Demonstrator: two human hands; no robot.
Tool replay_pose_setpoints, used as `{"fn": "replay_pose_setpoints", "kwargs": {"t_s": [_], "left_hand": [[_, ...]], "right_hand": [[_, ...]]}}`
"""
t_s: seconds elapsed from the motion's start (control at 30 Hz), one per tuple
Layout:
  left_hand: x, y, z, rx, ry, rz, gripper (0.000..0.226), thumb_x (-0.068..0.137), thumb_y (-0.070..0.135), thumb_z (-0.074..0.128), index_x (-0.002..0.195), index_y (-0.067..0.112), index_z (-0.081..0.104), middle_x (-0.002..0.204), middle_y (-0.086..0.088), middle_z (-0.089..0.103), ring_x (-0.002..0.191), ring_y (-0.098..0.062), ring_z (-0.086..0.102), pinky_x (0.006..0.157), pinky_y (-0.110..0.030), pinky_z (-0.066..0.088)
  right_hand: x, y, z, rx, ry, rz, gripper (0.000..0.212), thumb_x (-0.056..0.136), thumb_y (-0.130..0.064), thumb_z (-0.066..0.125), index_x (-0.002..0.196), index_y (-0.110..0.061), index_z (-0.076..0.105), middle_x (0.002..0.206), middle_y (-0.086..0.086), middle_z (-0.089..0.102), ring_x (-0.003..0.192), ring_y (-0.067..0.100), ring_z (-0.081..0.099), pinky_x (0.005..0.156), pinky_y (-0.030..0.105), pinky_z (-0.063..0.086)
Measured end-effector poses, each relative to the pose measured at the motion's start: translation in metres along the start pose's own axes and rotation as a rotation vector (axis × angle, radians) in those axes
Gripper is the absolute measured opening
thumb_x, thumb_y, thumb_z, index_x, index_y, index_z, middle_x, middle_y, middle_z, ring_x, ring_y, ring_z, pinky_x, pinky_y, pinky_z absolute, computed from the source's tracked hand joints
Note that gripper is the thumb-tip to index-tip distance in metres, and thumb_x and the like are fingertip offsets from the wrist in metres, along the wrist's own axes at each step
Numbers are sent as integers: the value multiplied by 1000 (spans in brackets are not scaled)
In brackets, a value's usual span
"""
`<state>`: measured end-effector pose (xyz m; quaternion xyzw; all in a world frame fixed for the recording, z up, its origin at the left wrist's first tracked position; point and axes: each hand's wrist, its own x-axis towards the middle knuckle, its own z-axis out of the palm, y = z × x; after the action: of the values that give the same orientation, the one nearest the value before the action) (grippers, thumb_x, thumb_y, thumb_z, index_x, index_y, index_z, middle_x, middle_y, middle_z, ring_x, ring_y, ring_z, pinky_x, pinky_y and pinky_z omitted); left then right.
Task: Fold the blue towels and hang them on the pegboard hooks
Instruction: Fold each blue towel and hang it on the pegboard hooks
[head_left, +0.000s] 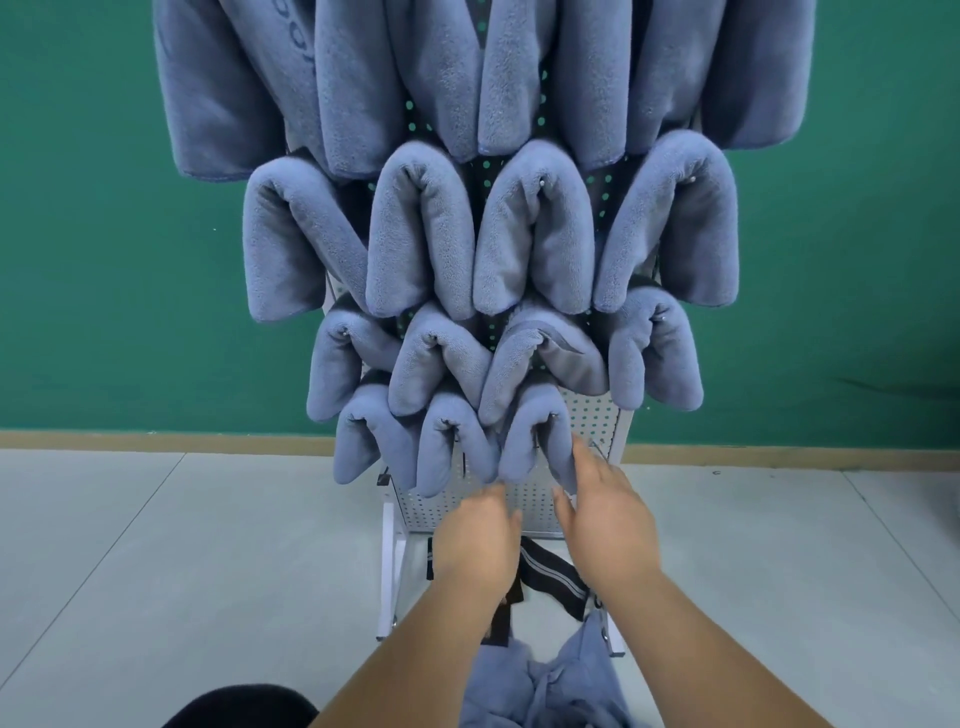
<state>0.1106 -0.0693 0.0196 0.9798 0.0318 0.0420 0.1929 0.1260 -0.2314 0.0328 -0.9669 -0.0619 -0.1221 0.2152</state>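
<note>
Left hand and right hand are held out with fingers nearly straight and nothing gripped. The right fingertips are laid on the right flap of the folded blue towel, which is draped in the lowest row of the white pegboard; the left fingertips are placed just under its left flap. Further folded towels are hung in rows above. Embossed lettering is seen on the top-left towel but cannot be read. Below the wrists, loose blue towels are heaped beside black striped straps; whether a bag holds them cannot be told.
</note>
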Motion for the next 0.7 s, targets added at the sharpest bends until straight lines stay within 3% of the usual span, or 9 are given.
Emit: {"fn": "replay_pose_setpoints", "kwargs": {"t_s": [0.1, 0.2, 0.27, 0.43, 0.57, 0.63, 0.7], "left_hand": [[-21, -17, 6, 121, -269, 37, 36, 104, 42, 53, 134, 22, 58, 126, -6, 68, 113, -29, 66, 94, -41, 56], [-49, -38, 12, 177, -506, 97, 58, 103, 40, 59, 157, 29, 41, 147, -7, 56, 131, -30, 56, 108, -43, 50], [-69, -55, 21, 160, -607, 81, 69, 101, 41, 61, 162, 33, 31, 154, -5, 49, 137, -29, 52, 112, -42, 46], [-124, -94, 47, 68, -700, -47, 77, 96, 41, 67, 162, 39, 29, 161, 1, 43, 138, -30, 52, 113, -42, 46], [-158, -115, 70, 8, -713, -78, 71, 94, 37, 67, 158, 38, 38, 156, 0, 50, 131, -28, 57, 103, -38, 51], [-172, -123, 81, 6, -724, -76, 71, 91, 35, 70, 156, 38, 40, 159, 0, 46, 138, -26, 52, 108, -40, 50], [-184, -130, 88, 6, -753, -83, 78, 92, 33, 70, 160, 39, 32, 169, 5, 31, 150, -27, 40, 115, -44, 44]], "right_hand": [[-26, 8, 1, -16, -44, -4, 73, 99, -33, 64, 161, -21, 28, 147, 0, 55, 131, 22, 52, 100, 38, 53], [-60, 12, 6, 14, -73, 75, 74, 99, -32, 61, 164, -23, 25, 150, -2, 50, 132, 21, 50, 100, 39, 54], [-86, 14, 15, 2, -178, 99, 72, 102, -33, 56, 165, -26, 21, 157, -4, 43, 137, 21, 44, 104, 38, 52], [-146, 28, 49, -136, -619, 96, 65, 104, -37, 53, 162, -33, 26, 167, -1, 25, 148, 26, 33, 113, 41, 45], [-184, 33, 77, -189, -849, 81, 51, 99, -40, 54, 148, -42, 42, 147, 1, 42, 137, 32, 44, 98, 42, 49], [-202, 36, 95, -181, -919, 44, 54, 97, -45, 55, 150, -47, 42, 150, 1, 44, 139, 35, 43, 106, 45, 46], [-217, 36, 110, -132, -982, 15, 63, 97, -48, 58, 156, -49, 35, 158, -2, 40, 145, 32, 38, 115, 46, 42]]}}
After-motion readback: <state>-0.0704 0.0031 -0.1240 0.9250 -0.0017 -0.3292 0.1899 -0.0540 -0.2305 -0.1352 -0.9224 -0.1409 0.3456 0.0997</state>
